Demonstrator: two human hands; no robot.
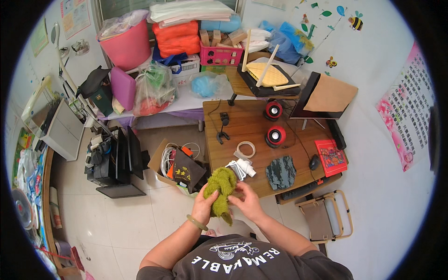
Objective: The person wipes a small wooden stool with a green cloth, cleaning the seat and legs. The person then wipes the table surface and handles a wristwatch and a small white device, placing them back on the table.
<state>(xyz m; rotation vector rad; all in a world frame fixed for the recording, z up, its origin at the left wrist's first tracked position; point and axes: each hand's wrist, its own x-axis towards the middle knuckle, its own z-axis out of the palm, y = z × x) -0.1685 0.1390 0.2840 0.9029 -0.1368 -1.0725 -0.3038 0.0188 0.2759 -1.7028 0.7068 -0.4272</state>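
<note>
A green fuzzy cloth [223, 182], bunched and twisted, is held up in front of my body at the near left edge of the wooden desk [219, 121]. My left hand [204, 205] is wrapped around its left side, thumb on top. The fingers of my right hand [246, 200] pinch its right edge. A loose end of the cloth hangs down between the two hands. Just beyond it on the desk lie a white tube [246, 167] and a roll of clear tape [246, 149].
A dark stone-like mat [281, 172], a mouse [314, 162], a red booklet [331, 157] and red speakers [275, 136] stand on the desk. An open cardboard box [161, 161] of cables is on the floor at left. A folding chair [326, 217] stands at right.
</note>
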